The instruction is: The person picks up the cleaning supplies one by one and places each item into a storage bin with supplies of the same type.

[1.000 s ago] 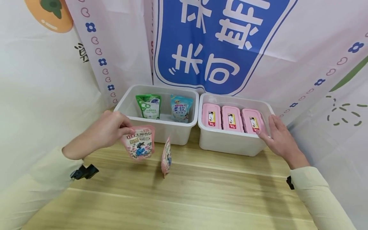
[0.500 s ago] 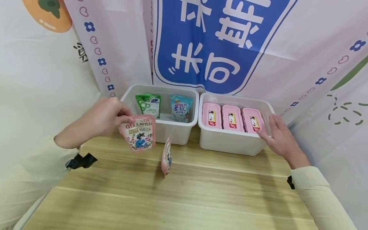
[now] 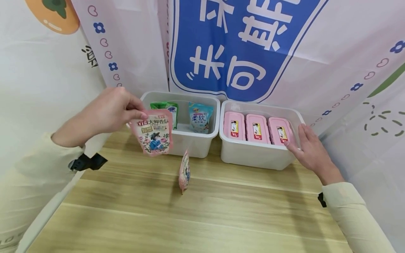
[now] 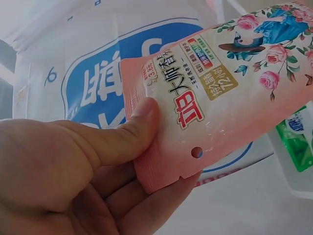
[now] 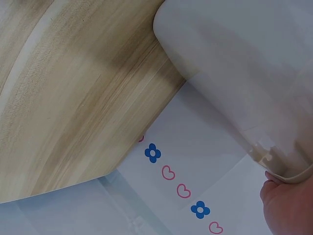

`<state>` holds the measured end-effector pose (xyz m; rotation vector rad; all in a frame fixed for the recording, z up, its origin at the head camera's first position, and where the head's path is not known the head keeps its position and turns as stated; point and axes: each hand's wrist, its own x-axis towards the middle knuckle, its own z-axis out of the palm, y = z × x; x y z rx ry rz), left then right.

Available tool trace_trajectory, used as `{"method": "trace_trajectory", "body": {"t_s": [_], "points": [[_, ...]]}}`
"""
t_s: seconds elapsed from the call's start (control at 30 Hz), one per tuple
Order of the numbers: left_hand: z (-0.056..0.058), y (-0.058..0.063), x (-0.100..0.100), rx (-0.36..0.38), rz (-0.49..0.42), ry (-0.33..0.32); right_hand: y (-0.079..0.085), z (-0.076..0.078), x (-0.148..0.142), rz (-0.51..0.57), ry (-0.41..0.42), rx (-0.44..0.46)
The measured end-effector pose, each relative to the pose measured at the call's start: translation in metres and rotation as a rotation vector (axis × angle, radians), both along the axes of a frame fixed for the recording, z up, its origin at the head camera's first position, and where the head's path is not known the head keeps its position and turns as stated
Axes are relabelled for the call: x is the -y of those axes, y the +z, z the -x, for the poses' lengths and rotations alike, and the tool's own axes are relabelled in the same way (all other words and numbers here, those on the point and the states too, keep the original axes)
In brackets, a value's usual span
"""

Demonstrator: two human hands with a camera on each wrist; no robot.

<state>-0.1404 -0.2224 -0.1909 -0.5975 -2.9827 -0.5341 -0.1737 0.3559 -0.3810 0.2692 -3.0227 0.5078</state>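
Observation:
In the head view my left hand (image 3: 110,114) pinches a pink laundry detergent pouch (image 3: 155,133) by its top corner. The pouch hangs over the front rim of the left white bin (image 3: 193,143). The left wrist view shows the thumb flat on the front of the pouch (image 4: 215,93), its fingers behind. Inside that bin stand a green pouch (image 3: 164,105), partly hidden by the held one, and a blue pouch (image 3: 200,117). My right hand (image 3: 311,151) rests with straight fingers on the front right corner of the right white bin (image 3: 256,156).
Another pink pouch (image 3: 184,172) stands edge-on upon the wooden table (image 3: 202,214), in front of the left bin. Three pink lidded boxes (image 3: 257,128) sit side by side in the right bin. A printed curtain (image 3: 142,45) hangs close behind both bins.
My left hand has raised the pink pouch from in front of the left bin to its rim, where it covers part of the green pouch. The right hand stays at its bin's corner.

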Motion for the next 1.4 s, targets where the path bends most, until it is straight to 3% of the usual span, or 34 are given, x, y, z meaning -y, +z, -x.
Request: {"method": "trace_trajectory", "body": {"t_s": [0.37,0.63,1.0,1.4], "points": [[0.014,0.019,0.001,-0.048,-0.026,0.021,0.001,-0.001,0.001,-0.001,0.005,-0.006],[0.034,0.025,0.0,-0.04,-0.037,0.091,0.001,-0.001,0.0,0.004,0.0,0.002],[0.058,0.023,0.0,-0.001,-0.079,0.163,-0.001,0.0,-0.001,-0.006,0.002,-0.007],[0.085,0.009,0.003,0.042,-0.109,0.214,0.001,0.0,0.0,-0.022,0.003,0.0]]}}
